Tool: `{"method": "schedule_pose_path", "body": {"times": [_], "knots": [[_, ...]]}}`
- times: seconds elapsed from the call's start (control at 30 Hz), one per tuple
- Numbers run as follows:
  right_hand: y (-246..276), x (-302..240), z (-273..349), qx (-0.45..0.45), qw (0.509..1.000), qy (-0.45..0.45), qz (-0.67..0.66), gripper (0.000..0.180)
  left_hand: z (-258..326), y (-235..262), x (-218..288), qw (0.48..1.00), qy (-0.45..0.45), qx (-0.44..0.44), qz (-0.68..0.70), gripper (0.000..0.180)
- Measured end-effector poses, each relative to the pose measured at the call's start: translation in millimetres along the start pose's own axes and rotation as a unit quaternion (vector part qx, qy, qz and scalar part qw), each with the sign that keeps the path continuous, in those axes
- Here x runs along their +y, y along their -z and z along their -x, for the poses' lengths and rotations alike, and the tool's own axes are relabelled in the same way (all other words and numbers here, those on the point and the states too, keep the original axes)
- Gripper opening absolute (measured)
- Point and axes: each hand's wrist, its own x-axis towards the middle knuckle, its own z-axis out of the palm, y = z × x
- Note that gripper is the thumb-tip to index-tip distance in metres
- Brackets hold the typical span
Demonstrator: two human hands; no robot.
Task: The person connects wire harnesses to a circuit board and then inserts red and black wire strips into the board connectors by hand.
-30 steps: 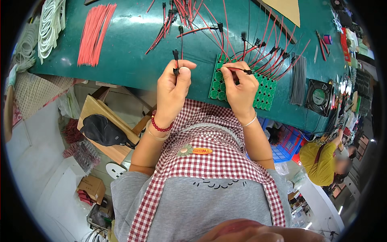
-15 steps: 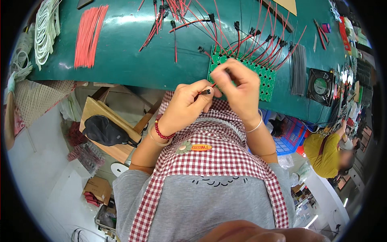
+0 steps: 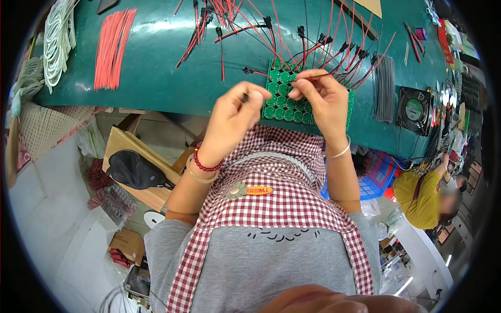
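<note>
Over the near edge of the green bench, my left hand (image 3: 236, 116) is closed, with a small black connector (image 3: 245, 97) showing between its fingers. My right hand (image 3: 324, 101) is further right, above the green circuit boards (image 3: 284, 113). Its thumb and fingertips pinch a thin dark wire (image 3: 316, 77). The two hands are apart. Behind them, red and black wire leads with black plugs (image 3: 301, 32) stand up from the far side of the boards. My right hand hides part of the boards.
A bundle of red wires (image 3: 115, 49) lies at left, beside hanging white cords (image 3: 60, 47). Right of the boards are a grey wire bundle (image 3: 384, 88), a black fan (image 3: 415, 104) and red-handled pliers (image 3: 414, 43). A co-worker in a yellow top (image 3: 417, 195) sits at right.
My hands have moved apart: the left shifted left, the right moved right over the boards. Earlier they met around the wire lead, its black connector in my left hand.
</note>
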Motion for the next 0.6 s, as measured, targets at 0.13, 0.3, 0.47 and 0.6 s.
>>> {"method": "schedule_pose_path", "body": {"times": [0.13, 0.3, 0.47, 0.6], "knots": [[-5, 17, -3, 0.047, 0.997, 0.033, 0.061, 0.008, -4, 5, 7, 0.997, -0.01, 0.047, 0.058, 0.022], [-9, 20, -2, 0.074, 0.992, 0.056, 0.088, 0.007, -5, 6, 1, 0.999, -0.013, 0.029, 0.044, 0.018], [-10, 16, -3, 0.071, 0.984, 0.085, 0.139, 0.006, -19, -5, 2, 0.999, -0.035, 0.029, 0.03, 0.019], [-10, 15, -2, 0.073, 0.983, 0.093, 0.138, 0.005, -28, -9, 4, 0.999, -0.016, -0.006, 0.031, 0.019]]}}
